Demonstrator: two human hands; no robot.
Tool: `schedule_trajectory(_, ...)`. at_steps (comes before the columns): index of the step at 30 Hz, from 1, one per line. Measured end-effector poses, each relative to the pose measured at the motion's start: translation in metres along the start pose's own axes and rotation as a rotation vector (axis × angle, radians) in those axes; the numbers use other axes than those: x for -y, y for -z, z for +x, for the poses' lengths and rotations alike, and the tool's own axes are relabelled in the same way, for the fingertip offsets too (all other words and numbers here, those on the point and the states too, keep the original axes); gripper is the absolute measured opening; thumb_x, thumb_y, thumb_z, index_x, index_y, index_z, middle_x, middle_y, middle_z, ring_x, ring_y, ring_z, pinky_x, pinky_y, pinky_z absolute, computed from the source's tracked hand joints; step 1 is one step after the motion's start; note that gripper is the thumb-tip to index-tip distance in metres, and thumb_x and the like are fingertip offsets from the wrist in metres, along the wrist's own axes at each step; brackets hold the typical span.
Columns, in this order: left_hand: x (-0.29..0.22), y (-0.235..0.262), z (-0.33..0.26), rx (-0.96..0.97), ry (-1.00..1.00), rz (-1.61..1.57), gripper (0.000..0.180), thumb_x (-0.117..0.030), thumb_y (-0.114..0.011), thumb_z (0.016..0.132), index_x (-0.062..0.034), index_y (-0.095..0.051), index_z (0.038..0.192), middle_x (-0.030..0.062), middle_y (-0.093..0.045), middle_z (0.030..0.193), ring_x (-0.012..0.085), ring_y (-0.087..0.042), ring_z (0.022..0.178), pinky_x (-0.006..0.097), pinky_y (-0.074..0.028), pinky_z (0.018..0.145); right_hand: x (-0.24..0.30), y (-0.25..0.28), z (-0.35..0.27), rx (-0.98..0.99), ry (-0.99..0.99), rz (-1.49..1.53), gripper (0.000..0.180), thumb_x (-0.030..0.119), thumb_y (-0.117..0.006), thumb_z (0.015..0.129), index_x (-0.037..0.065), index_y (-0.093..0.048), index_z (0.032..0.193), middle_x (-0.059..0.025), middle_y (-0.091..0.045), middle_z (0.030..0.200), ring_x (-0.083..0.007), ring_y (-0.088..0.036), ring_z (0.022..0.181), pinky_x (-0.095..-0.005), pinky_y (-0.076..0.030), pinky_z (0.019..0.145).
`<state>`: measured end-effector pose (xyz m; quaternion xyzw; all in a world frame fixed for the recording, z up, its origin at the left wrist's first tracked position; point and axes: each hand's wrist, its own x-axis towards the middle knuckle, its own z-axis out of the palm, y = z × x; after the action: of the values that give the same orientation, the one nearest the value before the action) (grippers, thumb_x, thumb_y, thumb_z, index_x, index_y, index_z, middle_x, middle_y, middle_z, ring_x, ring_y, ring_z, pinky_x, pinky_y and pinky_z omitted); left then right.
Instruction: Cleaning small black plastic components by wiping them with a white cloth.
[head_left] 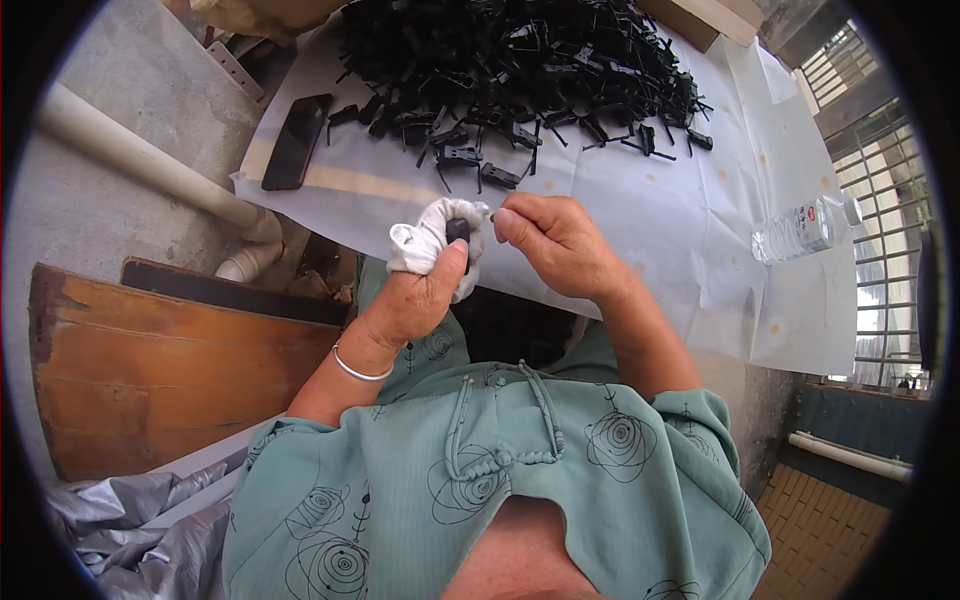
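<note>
White cloth is wrapped about the fingers of my left hand, whose thumb is bare. Under that thumb a small black plastic part is pressed against the cloth. Just to the right, my right hand is closed in a pinch, thumb against the curled fingers. A tiny tip shows at its fingertips, too small to name, close to the cloth. Both hands are raised at the near edge of the table. Beyond them lies a big heap of black plastic parts with thin prongs, several of them loose along its near side.
A white sheet covers the table. On its left lies a dark phone; on its right a clear plastic bottle rests on its side. Cardboard stands at the back right. Left of me are a wooden board and a pipe.
</note>
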<state>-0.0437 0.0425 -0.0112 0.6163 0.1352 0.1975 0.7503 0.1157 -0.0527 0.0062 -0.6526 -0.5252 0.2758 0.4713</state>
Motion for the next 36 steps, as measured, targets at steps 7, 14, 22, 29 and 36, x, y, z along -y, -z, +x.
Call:
schedule_trajectory(7,0.01,-0.013,0.001,-0.107,-0.178,0.471,0.026,-0.003,-0.041,0.083,0.0017,-0.045,0.109,0.0082,-0.053,0.083,0.0178,-0.049,0.075,0.028,-0.043,0.071,0.008,-0.016,-0.006,0.131,0.019,-0.085,0.021,0.014,-0.05,0.088,-0.001,-0.053,0.075,-0.0135,-0.049,0.06,-0.0209,-0.042,0.054,-0.0317,-0.039,0.053)
schedule_trajectory(14,0.003,-0.012,-0.005,-0.052,-0.098,0.564,0.028,-0.006,-0.045,0.084,0.0025,-0.045,0.11,0.0153,-0.054,0.089,0.0237,-0.053,0.086,0.032,-0.043,0.078,-0.003,-0.004,-0.002,0.214,-0.001,-0.119,0.022,0.016,-0.052,0.087,-0.002,-0.052,0.074,-0.0158,-0.051,0.061,-0.0255,-0.046,0.055,-0.0349,-0.04,0.055)
schedule_trajectory(22,0.018,0.008,0.008,-0.092,-0.044,0.534,0.026,-0.013,-0.05,0.09,0.0031,-0.054,0.11,0.01,-0.058,0.096,0.0147,-0.062,0.076,0.025,-0.048,0.064,-0.041,-0.006,0.037,-0.055,-0.129,-0.796,0.028,0.024,-0.057,0.081,0.004,-0.052,0.1,-0.0149,-0.063,0.079,-0.0335,-0.06,0.077,-0.0419,-0.047,0.068)
schedule_trajectory(29,0.017,-0.003,0.013,-0.2,-0.069,0.326,0.021,-0.013,-0.05,0.091,0.0003,-0.05,0.108,0.0027,-0.056,0.092,0.0072,-0.055,0.065,0.019,-0.041,0.054,-0.043,-0.006,0.036,-0.251,-0.052,-0.665,0.027,0.02,-0.058,0.079,0.003,-0.051,0.099,-0.0156,-0.062,0.077,-0.0338,-0.06,0.076,-0.0423,-0.047,0.066)
schedule_trajectory(36,0.018,-0.001,0.017,-0.313,-0.097,0.345,0.023,-0.007,-0.049,0.09,-0.0001,-0.045,0.111,0.0049,-0.054,0.091,0.009,-0.058,0.069,0.022,-0.045,0.056,-0.024,-0.008,0.02,-0.071,-0.108,-0.368,0.02,0.021,-0.056,0.083,0.0,-0.056,0.083,-0.0149,-0.06,0.071,-0.0321,-0.056,0.064,-0.0378,-0.045,0.059)
